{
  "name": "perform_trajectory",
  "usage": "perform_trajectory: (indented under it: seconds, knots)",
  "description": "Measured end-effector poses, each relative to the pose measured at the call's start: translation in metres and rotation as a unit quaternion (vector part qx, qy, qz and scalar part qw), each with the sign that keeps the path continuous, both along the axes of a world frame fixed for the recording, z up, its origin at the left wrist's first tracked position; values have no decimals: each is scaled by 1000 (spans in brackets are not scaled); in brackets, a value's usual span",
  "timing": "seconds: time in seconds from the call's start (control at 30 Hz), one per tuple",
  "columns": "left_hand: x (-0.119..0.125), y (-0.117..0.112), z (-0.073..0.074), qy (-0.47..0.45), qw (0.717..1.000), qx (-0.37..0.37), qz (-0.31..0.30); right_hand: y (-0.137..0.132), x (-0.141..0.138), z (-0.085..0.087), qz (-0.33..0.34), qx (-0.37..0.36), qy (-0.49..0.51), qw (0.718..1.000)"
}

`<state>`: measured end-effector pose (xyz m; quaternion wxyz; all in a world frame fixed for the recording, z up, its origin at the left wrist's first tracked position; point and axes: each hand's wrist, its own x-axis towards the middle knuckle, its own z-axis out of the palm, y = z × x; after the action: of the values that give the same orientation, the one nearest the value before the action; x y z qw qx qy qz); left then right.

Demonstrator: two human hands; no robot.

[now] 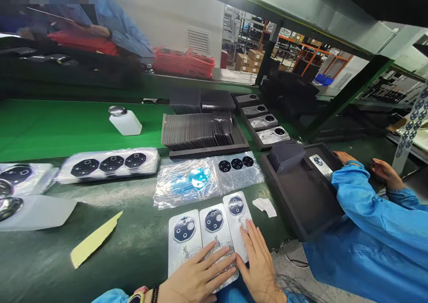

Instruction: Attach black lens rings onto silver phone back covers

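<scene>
Three silver phone back covers with dark octagonal camera patches lie side by side at the table's front edge: a left cover [177, 254], a middle cover [220, 237] and a right cover [236, 226]. My left hand [197, 274] is laid flat across the middle cover and the lower part of the left one, its fingers stretched out. On the right cover rests my right hand [257, 267], fingers straight. Its thumb meets my left fingertips near the middle cover's edge. Both hands hide the lower ends of the covers. Neither hand is closed around anything.
Behind the covers lie plastic film sheets [187, 182] and bagged octagonal stickers [112, 165]. A white bottle [127, 123], a rack of dark panels [197, 131] and a torn yellow strip [95, 240] are around. At right, a co-worker's blue sleeve [374, 209] reaches over a black tray [304, 200].
</scene>
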<state>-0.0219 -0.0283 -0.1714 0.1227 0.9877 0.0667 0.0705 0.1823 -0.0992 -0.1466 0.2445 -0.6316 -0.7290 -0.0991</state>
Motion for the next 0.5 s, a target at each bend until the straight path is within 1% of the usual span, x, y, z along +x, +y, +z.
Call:
perform_trajectory:
  seconds: [0.1, 0.23, 0.33, 0.4, 0.5]
  knots:
    - [3, 1, 7, -28, 999, 38, -17, -1, 2, 3, -2, 4, -11, 1000]
    - [2, 1, 8, -51, 999, 10, 3, 0, -2, 2, 2, 15, -10, 1000]
    - [0, 1, 9, -35, 999, -13, 4, 1, -6, -1, 0, 24, -16, 1000]
    - [0, 3, 12, -25, 1000, -17, -6, 2, -7, -2, 1, 30, -34, 999]
    - [1, 4, 15, -41, 999, -14, -2, 3, -7, -4, 0, 34, -43, 998]
